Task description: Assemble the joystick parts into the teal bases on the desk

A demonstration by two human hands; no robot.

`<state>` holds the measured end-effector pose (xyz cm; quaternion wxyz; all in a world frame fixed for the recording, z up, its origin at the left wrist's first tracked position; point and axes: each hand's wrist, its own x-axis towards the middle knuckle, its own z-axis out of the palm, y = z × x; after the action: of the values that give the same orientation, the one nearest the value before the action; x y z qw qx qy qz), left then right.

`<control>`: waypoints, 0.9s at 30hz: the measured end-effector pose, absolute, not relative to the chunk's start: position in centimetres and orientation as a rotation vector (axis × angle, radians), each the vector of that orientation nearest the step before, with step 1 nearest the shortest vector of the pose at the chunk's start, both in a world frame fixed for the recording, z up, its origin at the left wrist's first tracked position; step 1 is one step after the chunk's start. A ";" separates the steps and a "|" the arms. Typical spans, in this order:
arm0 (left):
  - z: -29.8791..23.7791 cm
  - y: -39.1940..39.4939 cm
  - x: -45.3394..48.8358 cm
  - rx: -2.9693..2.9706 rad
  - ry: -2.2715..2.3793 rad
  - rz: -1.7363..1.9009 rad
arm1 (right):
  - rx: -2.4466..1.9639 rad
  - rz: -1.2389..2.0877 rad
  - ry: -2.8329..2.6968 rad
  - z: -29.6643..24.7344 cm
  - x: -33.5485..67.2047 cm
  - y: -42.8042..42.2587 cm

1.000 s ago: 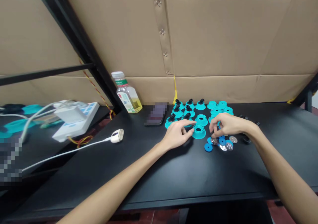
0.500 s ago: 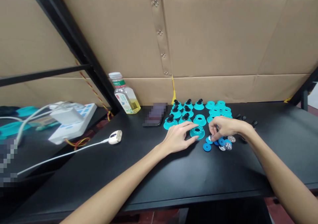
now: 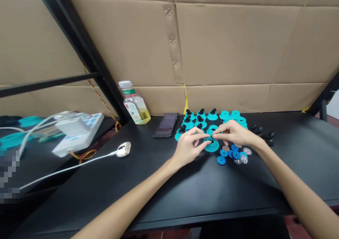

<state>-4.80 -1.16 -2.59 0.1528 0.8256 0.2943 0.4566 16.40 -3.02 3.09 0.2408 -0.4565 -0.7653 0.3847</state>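
A turquoise flanged ring (image 3: 212,148) lies near the front of a group of similar turquoise pieces. My left hand (image 3: 191,143) grips its raised collar from the left with thumb and index finger. From the right, my right hand (image 3: 233,133) pinches at the collar's opening. What its fingertips hold is too small and covered to make out. Just below that hand are loose blue discs (image 3: 221,160) and clear perforated discs (image 3: 244,159). Behind my left hand, several turquoise pieces carry black angled nozzles (image 3: 182,128).
Plain turquoise rings (image 3: 235,114) stand at the back, with loose black nozzles (image 3: 270,135) to the right. Left of these lie a phone (image 3: 166,126), a drink bottle (image 3: 136,106), a white cable's plug end (image 3: 123,149) and a power strip (image 3: 79,136). Cardboard (image 3: 225,48) walls the back.
My right hand has left the disc pile and moved left and up to the turquoise ring. My left fingers have closed in from the ring's edge to its collar. The view has shifted slightly.
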 end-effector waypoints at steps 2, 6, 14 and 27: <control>-2.6 -1.2 -4.7 2.346 0.821 1.331 | -1.228 1.103 -2.090 2.7 16.1 -3.0; -2.6 -1.2 -4.6 2.292 0.796 1.369 | -1.243 1.124 -2.092 2.3 15.9 -2.9; -2.4 -1.4 -4.7 2.403 0.763 1.433 | -1.263 1.158 -2.100 2.7 16.0 -3.0; -2.9 -1.1 -5.2 2.715 0.833 1.373 | -1.301 1.314 -2.017 2.2 16.3 -2.5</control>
<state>-5.18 -1.06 -2.90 -0.0064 0.8606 0.2641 0.4354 16.31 -2.49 2.19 0.2012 -0.4657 -0.7219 0.4705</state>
